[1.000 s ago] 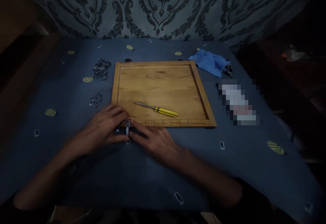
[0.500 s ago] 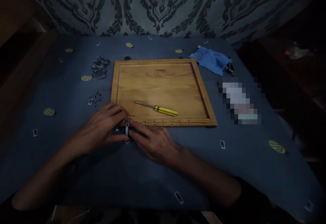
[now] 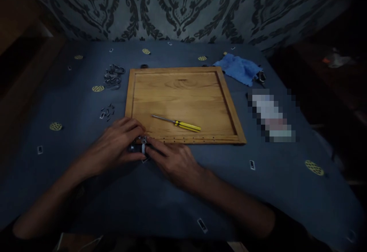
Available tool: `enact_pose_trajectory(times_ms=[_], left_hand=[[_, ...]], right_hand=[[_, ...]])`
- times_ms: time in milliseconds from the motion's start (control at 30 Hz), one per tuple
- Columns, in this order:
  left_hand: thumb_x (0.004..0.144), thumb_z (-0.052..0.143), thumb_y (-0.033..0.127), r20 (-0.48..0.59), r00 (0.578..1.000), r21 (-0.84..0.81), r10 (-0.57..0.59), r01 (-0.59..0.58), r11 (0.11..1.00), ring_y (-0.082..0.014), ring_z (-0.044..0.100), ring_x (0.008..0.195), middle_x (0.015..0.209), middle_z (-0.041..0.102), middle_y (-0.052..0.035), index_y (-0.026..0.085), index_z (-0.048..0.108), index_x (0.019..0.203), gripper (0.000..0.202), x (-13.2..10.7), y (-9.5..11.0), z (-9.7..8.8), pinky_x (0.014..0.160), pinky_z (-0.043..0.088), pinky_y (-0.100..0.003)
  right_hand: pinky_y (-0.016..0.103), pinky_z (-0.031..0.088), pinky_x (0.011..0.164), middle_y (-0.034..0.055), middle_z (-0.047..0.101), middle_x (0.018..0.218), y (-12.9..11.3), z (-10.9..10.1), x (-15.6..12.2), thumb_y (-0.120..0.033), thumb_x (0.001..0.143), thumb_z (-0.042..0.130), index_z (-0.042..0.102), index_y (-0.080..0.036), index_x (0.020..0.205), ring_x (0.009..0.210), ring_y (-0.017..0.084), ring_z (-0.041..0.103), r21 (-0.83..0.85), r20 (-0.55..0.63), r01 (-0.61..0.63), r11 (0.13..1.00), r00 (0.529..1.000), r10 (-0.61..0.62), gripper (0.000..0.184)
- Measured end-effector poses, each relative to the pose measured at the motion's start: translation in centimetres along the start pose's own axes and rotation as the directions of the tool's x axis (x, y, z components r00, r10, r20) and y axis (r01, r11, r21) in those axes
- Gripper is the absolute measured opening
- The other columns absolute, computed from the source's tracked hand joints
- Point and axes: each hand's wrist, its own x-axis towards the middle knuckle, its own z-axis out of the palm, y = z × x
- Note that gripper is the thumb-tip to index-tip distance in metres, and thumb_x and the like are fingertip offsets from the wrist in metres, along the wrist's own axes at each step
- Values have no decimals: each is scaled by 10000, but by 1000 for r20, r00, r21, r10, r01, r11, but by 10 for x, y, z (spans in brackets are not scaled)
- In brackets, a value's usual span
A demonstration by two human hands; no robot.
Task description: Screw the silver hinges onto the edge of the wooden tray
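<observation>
At the near left corner of a wooden board [image 3: 172,95] with a raised frame, a small metal hook [image 3: 143,149] is pinched between both hands. My left hand [image 3: 122,139] is closed on its left side, thumb below and fingers over the board's edge. My right hand [image 3: 172,160] grips it from the right with thumb and forefinger. Fingers hide much of the hook. A row of small dark holes [image 3: 184,140] runs along the board's near rail. On the board lies a yellow-handled screwdriver [image 3: 187,126], its shaft pointing left.
Left of the board lie several loose screws [image 3: 108,112] and, farther back, a pile of metal hooks [image 3: 113,77]. A blue cloth [image 3: 239,68] sits at the back right, near a pixelated object [image 3: 271,114]. A blue patterned sheet [image 3: 86,202] covers the surface.
The view has shifted very slightly. Both hands stay at the board's corner on the hook, with almost no movement.
</observation>
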Motion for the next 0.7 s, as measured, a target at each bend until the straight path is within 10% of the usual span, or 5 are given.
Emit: enact_pose_trajectory(times_ms=[700], left_hand=[[959,717,605,-52,999,-59,-4,0,998,-287,639,1077,1145,696,-88,219,691,1073,404,1,-5,7,902,517,-396]], right_hand=[[311,606,633,91,626,1558,0,4,-1,-162,1029,571,681,-222,1393,883,195,777,-47,-69,-26,999,997,23,385]])
